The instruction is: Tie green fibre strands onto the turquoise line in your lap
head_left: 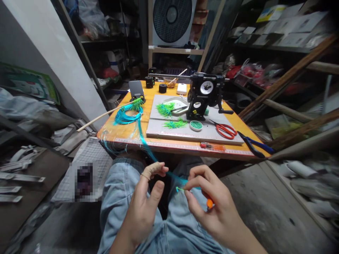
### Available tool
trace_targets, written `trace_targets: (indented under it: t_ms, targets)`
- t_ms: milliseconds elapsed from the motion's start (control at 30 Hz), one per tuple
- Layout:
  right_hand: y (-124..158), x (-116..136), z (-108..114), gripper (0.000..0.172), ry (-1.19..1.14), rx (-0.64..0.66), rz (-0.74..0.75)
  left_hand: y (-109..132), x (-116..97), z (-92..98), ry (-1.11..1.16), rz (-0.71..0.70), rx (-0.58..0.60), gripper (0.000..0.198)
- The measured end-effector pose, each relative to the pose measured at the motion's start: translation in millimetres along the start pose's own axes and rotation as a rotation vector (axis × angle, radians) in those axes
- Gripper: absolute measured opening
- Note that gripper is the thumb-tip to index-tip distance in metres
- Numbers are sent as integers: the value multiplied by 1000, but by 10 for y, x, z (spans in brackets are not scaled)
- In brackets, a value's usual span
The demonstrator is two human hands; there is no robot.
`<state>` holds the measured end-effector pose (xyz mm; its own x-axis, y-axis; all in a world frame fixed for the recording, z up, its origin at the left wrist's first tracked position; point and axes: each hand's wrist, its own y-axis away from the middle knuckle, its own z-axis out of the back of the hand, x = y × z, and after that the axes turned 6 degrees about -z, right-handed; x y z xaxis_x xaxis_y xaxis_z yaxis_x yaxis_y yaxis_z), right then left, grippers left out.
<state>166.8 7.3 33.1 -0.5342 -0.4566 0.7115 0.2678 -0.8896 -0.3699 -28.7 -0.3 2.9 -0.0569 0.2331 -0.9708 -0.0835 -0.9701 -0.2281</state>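
My right hand pinches a short, thin green strand with a small blue end between thumb and fingertip. An orange-ended tool sits within the same hand, mostly hidden by the palm. To the left, my left hand hovers over my lap, thumb and fingers apart, with beige wrapping around its index finger. A bundle of blue line comes down from the table and passes behind both hands. Its coil lies at the table's left side.
On the orange table, a grey board carries green-blue tufts, a dish of green beads, a black cranked device and red-handled scissors. Blue-handled pliers and an orange cutter lie along the front edge.
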Motion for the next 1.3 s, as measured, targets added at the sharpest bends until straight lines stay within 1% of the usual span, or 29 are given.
trace_targets:
  t_ms: [33,133,233,333,433,700,867,967,1067,1200,1300]
  targets:
    - [27,-4,-26,11,-18,-20,-25,-3,4,-2,40,8,5,32]
    - [77,-15,-98,11,-40,-59,-69,-13,-7,-41,89,44,77,19]
    - [77,-4,-139,11,-52,-46,-65,-23,-15,-95,88,36,81,4]
    - [58,17,-144,11,-74,-3,-43,-33,-5,-124,96,13,65,9]
    - [51,25,-133,11,-84,12,-34,-39,0,-125,92,0,60,10]
    - [69,18,-126,9,-72,2,-40,-37,-18,-125,35,-23,40,8]
    - [80,7,-145,8,-66,-4,-85,-55,6,-106,6,-69,14,4]
    - [75,0,-150,9,-62,10,-87,-62,-3,-73,7,-42,10,12]
    - [61,9,-158,10,-67,18,-66,-64,-26,-60,-68,-43,-1,9]
    - [46,18,-189,10,-79,25,-26,-63,-38,-88,-181,-94,11,17]
    - [46,5,-212,11,-66,35,-8,-59,-38,-121,-259,-142,-19,18]
